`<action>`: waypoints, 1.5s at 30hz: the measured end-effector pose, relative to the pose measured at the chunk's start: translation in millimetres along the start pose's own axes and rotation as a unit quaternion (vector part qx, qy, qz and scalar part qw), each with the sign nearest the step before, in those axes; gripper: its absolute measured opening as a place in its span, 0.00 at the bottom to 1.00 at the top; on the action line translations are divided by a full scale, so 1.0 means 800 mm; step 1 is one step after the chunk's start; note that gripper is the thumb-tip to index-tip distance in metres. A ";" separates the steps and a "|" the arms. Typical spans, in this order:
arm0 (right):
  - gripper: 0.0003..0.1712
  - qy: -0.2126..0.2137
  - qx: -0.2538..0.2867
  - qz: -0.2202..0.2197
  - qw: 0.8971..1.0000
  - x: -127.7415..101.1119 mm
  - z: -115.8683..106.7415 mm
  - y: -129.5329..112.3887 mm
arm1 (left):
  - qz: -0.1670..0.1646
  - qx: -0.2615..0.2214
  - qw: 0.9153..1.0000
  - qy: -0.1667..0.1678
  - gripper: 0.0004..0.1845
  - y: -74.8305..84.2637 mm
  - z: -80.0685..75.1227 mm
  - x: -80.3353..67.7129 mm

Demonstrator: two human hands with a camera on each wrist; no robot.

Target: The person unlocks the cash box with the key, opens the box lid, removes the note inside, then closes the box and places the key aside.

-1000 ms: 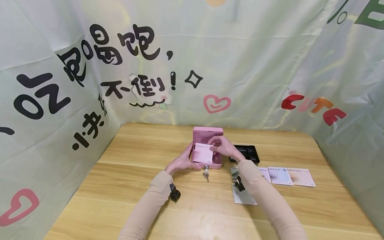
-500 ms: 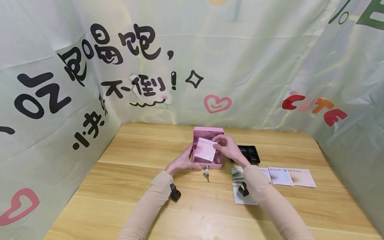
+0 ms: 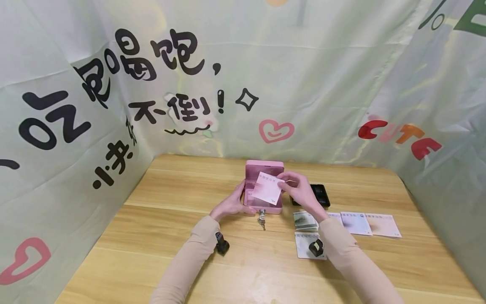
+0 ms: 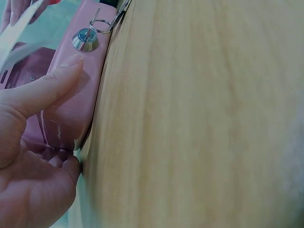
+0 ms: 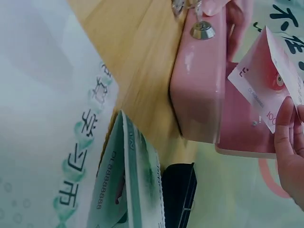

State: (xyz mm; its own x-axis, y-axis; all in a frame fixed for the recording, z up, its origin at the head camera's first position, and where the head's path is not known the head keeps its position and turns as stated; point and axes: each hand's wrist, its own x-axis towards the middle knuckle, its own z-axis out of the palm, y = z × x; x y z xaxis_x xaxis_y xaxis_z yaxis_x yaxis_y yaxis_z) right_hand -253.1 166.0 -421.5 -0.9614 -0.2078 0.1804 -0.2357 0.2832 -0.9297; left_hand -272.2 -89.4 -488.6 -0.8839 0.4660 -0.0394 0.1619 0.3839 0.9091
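A pink cash box [image 3: 264,163] stands at the back of the table with its lid raised. My left hand [image 3: 232,203] grips its left side, the thumb pressing the front face beside the lock [image 4: 85,40]. With the fingers of my right hand [image 3: 301,191] I pinch a folded pink play banknote [image 3: 267,189], tilted, over the box's opening. In the right wrist view the banknote [image 5: 259,78] gapes at its fold. Another pale pink paper [image 3: 249,196] shows inside the box, partly covered. Keys [image 3: 262,220] hang from the lock.
A black compartment tray [image 3: 322,195] lies right of the box, partly behind my right hand. Further play notes lie in front of it: a green one [image 3: 303,221], a blue one [image 3: 356,223], an orange one [image 3: 383,225] and a pale one [image 3: 303,245]. Printed curtains surround the table [image 3: 182,181].
My right hand has lifted the pink banknote up and to the right, tilting it, and uncovered a paper inside the box. My left hand has stayed on the box.
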 end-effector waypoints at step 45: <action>0.11 0.026 0.064 -0.024 0.997 -0.107 -0.122 0.014 | 0.029 -0.013 0.999 -0.007 0.67 0.002 0.000 0.002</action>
State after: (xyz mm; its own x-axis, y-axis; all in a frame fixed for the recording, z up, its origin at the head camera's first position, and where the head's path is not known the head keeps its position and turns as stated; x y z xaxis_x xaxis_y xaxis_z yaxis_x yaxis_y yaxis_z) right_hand -187.0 278.2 -416.4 -0.9560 -0.1691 0.2398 -0.2655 0.1504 -0.9523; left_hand -273.1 -87.6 -487.0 -0.8669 0.4984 0.0080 0.2012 0.3353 0.9204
